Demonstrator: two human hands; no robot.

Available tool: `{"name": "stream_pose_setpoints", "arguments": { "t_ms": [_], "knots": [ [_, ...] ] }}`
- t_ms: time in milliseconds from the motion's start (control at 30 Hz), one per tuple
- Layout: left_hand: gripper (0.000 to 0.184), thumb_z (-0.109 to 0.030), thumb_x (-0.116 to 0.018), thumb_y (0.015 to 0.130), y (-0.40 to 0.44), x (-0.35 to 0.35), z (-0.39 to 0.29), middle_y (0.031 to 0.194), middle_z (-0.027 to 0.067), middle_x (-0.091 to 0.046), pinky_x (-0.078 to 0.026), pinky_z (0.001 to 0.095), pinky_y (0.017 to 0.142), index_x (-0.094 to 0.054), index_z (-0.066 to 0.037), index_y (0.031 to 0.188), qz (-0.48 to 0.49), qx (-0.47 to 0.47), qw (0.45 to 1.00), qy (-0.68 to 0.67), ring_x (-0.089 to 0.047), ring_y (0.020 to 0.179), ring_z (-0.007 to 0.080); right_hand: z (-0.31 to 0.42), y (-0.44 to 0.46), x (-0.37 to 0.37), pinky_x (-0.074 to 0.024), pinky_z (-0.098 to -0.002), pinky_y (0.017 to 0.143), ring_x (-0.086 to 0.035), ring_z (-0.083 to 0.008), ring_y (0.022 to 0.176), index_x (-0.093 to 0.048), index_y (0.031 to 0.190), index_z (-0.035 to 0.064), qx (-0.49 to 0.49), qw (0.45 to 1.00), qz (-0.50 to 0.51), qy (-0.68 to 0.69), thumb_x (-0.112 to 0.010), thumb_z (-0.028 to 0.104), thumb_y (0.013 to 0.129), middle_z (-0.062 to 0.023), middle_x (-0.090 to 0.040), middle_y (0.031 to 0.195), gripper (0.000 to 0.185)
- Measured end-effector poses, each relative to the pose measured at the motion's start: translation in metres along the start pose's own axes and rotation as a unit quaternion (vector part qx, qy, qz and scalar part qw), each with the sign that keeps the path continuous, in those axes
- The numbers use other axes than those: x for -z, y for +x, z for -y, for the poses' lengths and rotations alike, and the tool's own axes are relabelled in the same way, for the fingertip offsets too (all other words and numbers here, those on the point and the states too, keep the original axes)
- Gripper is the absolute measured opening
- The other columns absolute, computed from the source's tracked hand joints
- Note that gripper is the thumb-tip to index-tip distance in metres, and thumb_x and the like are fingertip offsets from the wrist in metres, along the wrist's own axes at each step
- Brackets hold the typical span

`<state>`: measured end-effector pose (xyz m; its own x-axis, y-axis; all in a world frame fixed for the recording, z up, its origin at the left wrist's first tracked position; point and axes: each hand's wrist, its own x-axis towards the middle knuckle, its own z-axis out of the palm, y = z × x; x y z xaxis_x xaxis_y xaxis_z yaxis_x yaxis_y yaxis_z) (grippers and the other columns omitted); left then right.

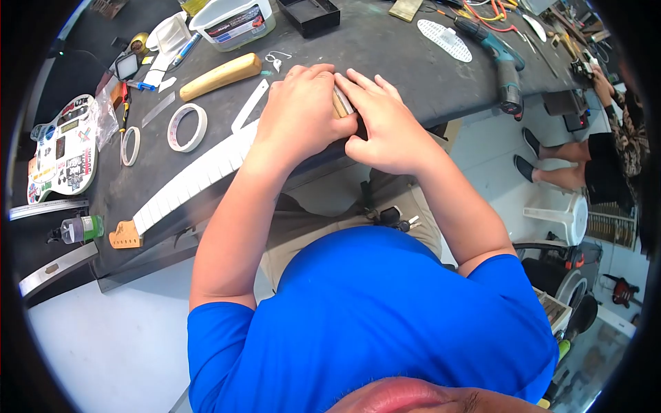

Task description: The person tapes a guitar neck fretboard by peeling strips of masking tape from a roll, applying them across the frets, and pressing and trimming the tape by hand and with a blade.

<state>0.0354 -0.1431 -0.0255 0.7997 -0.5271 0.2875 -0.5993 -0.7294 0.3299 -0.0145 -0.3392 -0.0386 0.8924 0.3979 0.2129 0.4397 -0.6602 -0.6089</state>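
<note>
A guitar neck lies along the near edge of the bench, its fretboard [196,179] covered in white tape with frets showing as thin lines. Its wooden headstock [125,235] points to the lower left. My left hand [299,107] is closed at the neck's far end, fingers curled over a narrow wooden block [342,103]. From the other side my right hand [385,127] grips the same block, thumb bent in. Only a strip of the block shows between the hands; the neck's end beneath them is hidden. A white straight strip [250,105] lies beside my left hand.
Tape rolls [187,128], a rounded wooden piece [220,77], a plastic tub [233,24] and a black tray [309,15] sit behind the neck. A drill [508,79] lies to the right. Another person's legs [564,165] stand at the far right, near a white stool [568,217].
</note>
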Motion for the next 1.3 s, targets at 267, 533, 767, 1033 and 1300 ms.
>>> {"name": "stream_pose_setpoints", "arguments": {
  "t_ms": [267, 533, 767, 1033, 1300],
  "knots": [
    [0.062, -0.033, -0.087, 0.081, 0.002, 0.004, 0.0, 0.152, 0.0231, -0.073, -0.057, 0.0506, 0.116, -0.077, 0.009, 0.126, 0.014, 0.011, 1.0, -0.024, -0.068, 0.138, 0.0407, 0.003, -0.009, -0.014, -0.0229, -0.0599, 0.142, -0.041, -0.045, 0.168, -0.041, 0.168, -0.0125, 0.011, 0.997, -0.036, -0.061, -0.074, 0.022, 0.084, -0.0331, -0.061, 0.162, 0.097],
    [0.058, -0.034, -0.085, 0.081, 0.002, 0.006, -0.001, 0.152, 0.02, -0.073, -0.056, 0.05, 0.116, -0.077, 0.007, 0.121, 0.022, 0.001, 1.0, -0.01, -0.066, 0.139, 0.0403, 0.008, -0.042, -0.018, -0.0295, -0.0685, 0.135, -0.043, -0.0515, 0.164, -0.039, 0.17, -0.0116, -0.019, 0.983, -0.129, -0.128, -0.077, 0.017, 0.087, -0.0323, -0.057, 0.165, 0.096],
    [0.052, -0.032, -0.08, 0.088, -0.001, 0.002, -0.004, 0.152, 0.0181, -0.072, -0.055, 0.0539, 0.111, -0.076, 0.007, 0.122, 0.007, -0.013, 1.0, 0.021, -0.066, 0.138, 0.0385, 0.02, -0.06, -0.033, -0.0207, -0.0705, 0.137, -0.045, -0.0502, 0.165, -0.052, 0.165, -0.0092, -0.026, 0.989, -0.14, -0.049, -0.074, 0.01, 0.083, -0.0265, -0.065, 0.161, 0.087],
    [0.054, -0.032, -0.078, 0.092, -0.001, 0.002, -0.006, 0.148, 0.0154, -0.07, -0.054, 0.055, 0.108, -0.071, 0.006, 0.13, 0.032, -0.037, 0.995, 0.086, -0.065, 0.136, 0.0362, 0.027, -0.046, -0.02, -0.0106, -0.0638, 0.141, -0.045, -0.0363, 0.169, -0.036, 0.175, -0.0084, -0.1, 0.984, -0.078, 0.126, -0.066, 0.009, 0.087, -0.025, -0.06, 0.171, 0.095],
    [0.048, -0.036, -0.073, 0.098, 0.001, 0.001, -0.004, 0.145, 0.0136, -0.069, -0.054, 0.0566, 0.106, -0.074, 0.001, 0.129, 0.039, -0.044, 0.995, 0.085, -0.065, 0.134, 0.035, 0.037, -0.027, -0.037, -0.0156, -0.0677, 0.139, -0.032, -0.0534, 0.17, -0.033, 0.172, -0.0146, -0.089, 0.987, -0.1, -0.085, -0.081, 0.033, 0.089, -0.0318, -0.052, 0.172, 0.107]
  ]
}}
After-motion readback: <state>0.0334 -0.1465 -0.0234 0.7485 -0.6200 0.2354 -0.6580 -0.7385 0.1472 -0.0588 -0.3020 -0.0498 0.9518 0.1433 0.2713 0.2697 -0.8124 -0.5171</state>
